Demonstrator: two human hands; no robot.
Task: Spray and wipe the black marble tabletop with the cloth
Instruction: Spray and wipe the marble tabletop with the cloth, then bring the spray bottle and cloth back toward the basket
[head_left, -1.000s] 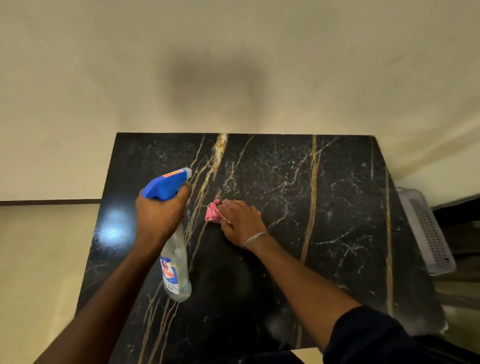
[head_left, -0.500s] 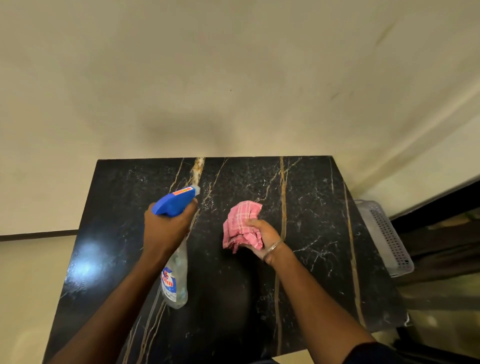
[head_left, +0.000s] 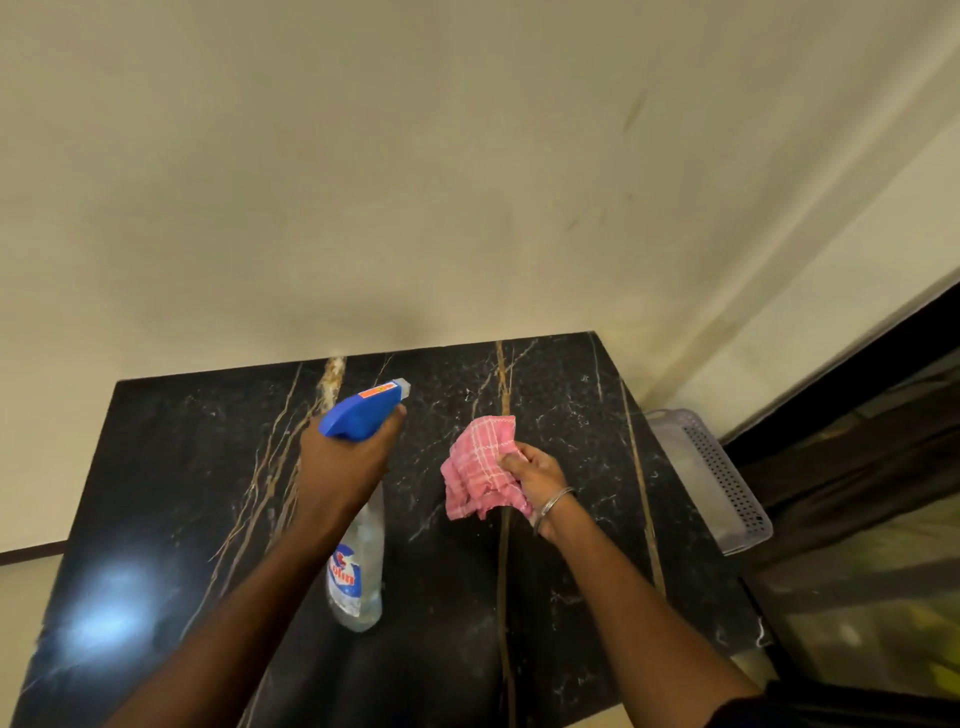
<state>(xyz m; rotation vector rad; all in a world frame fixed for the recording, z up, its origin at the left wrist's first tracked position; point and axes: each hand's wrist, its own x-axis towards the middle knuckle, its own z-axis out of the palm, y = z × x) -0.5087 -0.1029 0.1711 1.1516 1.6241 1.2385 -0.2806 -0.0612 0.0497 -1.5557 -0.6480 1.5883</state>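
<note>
**Both hands full over the black marble, widest room is off to the left**

The left hand (head_left: 348, 467) is wrapped round the neck of the spray bottle (head_left: 358, 571), right under its blue trigger head. The nozzle points away from the person, toward the far edge. The clear body with the label hangs back below the wrist.

The right hand (head_left: 535, 478) is clenched on a bunched pink checked cloth (head_left: 480, 470). The cloth spills out to the left of the fingers, into the gap between the 2 hands. Honestly can't tell if it's touching the marble or just hanging over it. There's a thin metal bangle (head_left: 553, 506) on that wrist.

The black marble tabletop (head_left: 182, 467) sits under both hands. Its far edge runs not far beyond the nozzle and butts straight against a cream wall (head_left: 415, 182), so it's tight out front.

Left of the left hand a wide stretch of slab runs to the left edge, with 1 bright light glare (head_left: 104, 608) on it beside the forearm. Right of the right hand the strip of marble is narrower. Just past that right edge sits a pale perforated basket (head_left: 722, 478), close beside the table. The near side runs out of frame under the forearms.
</note>
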